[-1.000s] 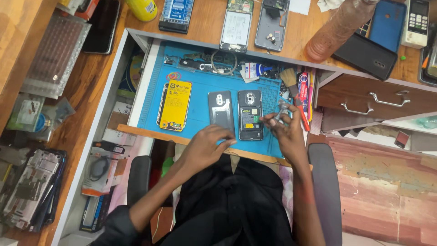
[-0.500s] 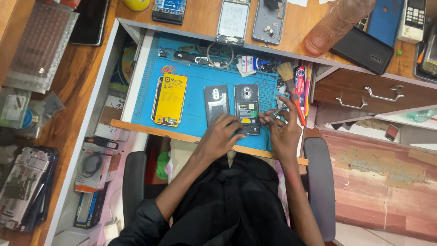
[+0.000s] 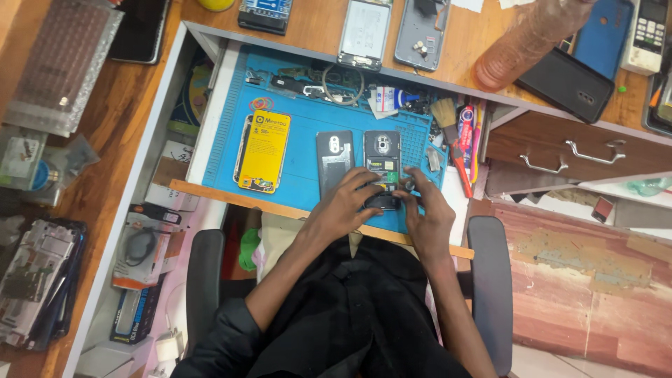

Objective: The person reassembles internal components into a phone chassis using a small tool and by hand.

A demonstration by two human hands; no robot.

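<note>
Both hands down on the opened phone [image 3: 382, 168], lying on the blue mat [image 3: 301, 91] in the pulled-out drawer. Left hand [image 3: 345, 204] curled over its lower end, fingers pressing the board. Right hand [image 3: 427, 213] pinching at its right edge (can't tell what's in the fingertips). Grey back cover [image 3: 334, 157] just left of the left hand, yellow-stickered phone [image 3: 262, 150] further left. Brush [image 3: 444, 115] and red pens [image 3: 465, 143] just beyond the right hand.
</note>
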